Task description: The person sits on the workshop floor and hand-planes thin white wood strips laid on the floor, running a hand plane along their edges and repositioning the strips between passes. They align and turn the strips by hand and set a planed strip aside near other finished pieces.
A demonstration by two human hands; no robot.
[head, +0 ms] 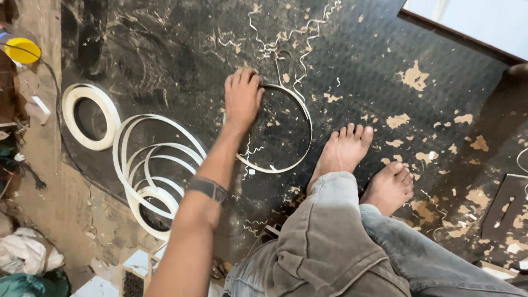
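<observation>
SEATED ON THE FLOOR: The left hand lies palm down on the upper left arc of a thin loop of edging strip. The fingers are close together and bent at the tips over the band. Whether they pinch the band or only press on it cannot be told from this angle. The right hand is out of view.

The loop lies flat on a dark floor mat, just in front of the person's bare feet. The knees, in grey jeans, are drawn up below.

The step in hand looks like taking hold of this one loop. Since the band is flat against the mat, lifting it would call for fingertips worked under its edge, and a light grip so it does not spring open.

To the left of the forearm, loose coils of white strip sprawl over one another, and a tightly wound white roll lies beyond them. Curled shavings and pale chips litter the mat. A yellow lid sits at the far left edge, and a pale panel shows at top right.
</observation>
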